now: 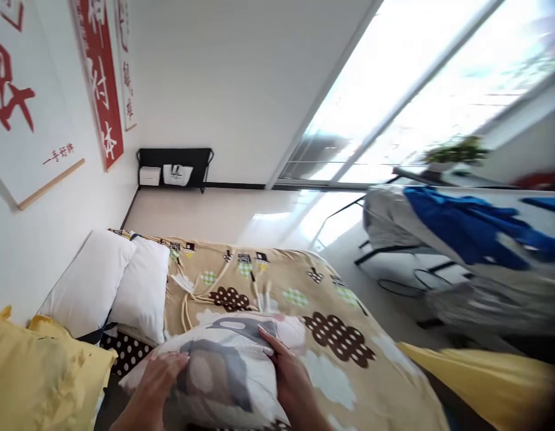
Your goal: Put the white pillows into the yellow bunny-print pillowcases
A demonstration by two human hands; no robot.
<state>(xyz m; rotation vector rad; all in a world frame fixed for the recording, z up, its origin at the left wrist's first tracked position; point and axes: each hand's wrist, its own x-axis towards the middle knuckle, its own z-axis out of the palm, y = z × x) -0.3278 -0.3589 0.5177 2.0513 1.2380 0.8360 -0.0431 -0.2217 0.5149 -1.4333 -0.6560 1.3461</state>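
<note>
Left hand (159,380) and right hand (288,371) flank a patterned pillow (218,374) over the near side of the bed (277,278), closer to its head than its foot. The right hand is partly closed, fingers bent against the pillow's side and fabric caught under them. The left hand lies half open over the other end, fingers loosely together; its thumb is hidden, so I cannot tell whether it grips. Nor can I tell whether the pillow rests on the bed or hangs just above it.

It is likely light and soft, giving under pressure, not fragile, its cover perhaps a little slippery. Hold would be best near both short ends, with filling gathered in the palms rather than loose cloth pinched.

Its long axis runs roughly along the bed from head to foot, slightly aslant: one end points toward the head and near edge, the other toward the foot and far edge. White pillows (145,281) lie at the bed's head.
</note>
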